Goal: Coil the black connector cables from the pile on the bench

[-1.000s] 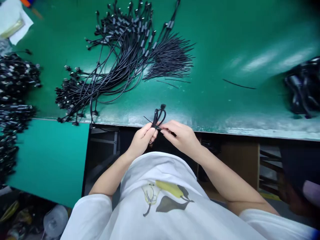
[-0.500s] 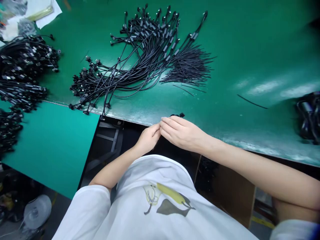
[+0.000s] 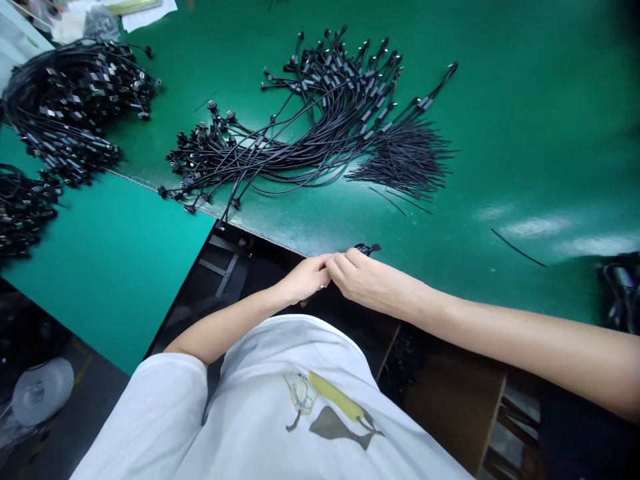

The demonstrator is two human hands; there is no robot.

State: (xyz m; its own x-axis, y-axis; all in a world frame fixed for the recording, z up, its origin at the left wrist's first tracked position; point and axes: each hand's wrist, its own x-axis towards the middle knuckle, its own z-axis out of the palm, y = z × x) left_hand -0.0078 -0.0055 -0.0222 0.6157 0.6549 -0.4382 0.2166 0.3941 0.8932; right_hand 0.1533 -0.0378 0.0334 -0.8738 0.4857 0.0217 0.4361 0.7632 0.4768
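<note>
My left hand (image 3: 307,278) and my right hand (image 3: 361,279) meet at the front edge of the green table, fingertips touching. Both are closed in a pinch on a black cable (image 3: 367,249), most of which is hidden by the fingers. A looped bit and a dark connector end stick out beyond my right hand, over the table. Under my left fingers a small shiny tip shows. Farther back lies a spread bundle of black cables (image 3: 305,150) with connectors at both ends. Against its right side rests a pile of thin black ties (image 3: 413,160).
More black cable bundles (image 3: 90,100) are heaped at the left, near a lower green board (image 3: 115,267). A single thin tie (image 3: 517,248) lies at the right, with dark coiled cables (image 3: 620,293) beyond. Plastic bags and paper (image 3: 150,15) sit at the far left. A white spool (image 3: 43,392) stands below.
The view has shifted, so the table's things appear farther right and mostly lower. My hands stay together; the right fingers have curled more, and more of the black cable shows past them.
</note>
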